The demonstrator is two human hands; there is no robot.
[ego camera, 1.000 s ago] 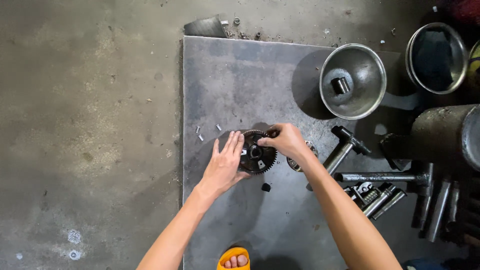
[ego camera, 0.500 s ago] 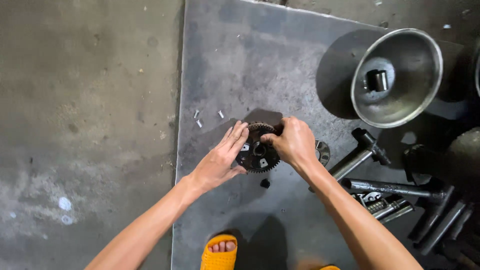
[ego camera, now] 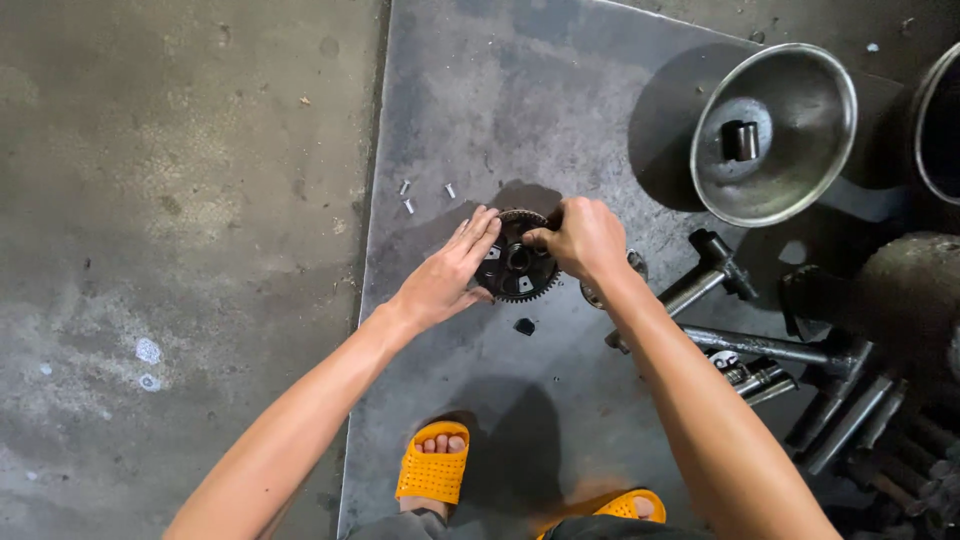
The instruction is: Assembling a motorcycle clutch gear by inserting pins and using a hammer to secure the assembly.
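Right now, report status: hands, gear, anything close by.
Left hand flat against gear. Right hand pinching at gear's top edge. Gear flat on steel plate. Three small pins left of it, T-handle tools right.

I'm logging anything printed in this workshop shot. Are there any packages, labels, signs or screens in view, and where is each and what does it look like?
Label: a small sticker, white and dark, on a tool handle among the metal tools right of the right hand; too small to make out more.
No packages, signs or screens show.
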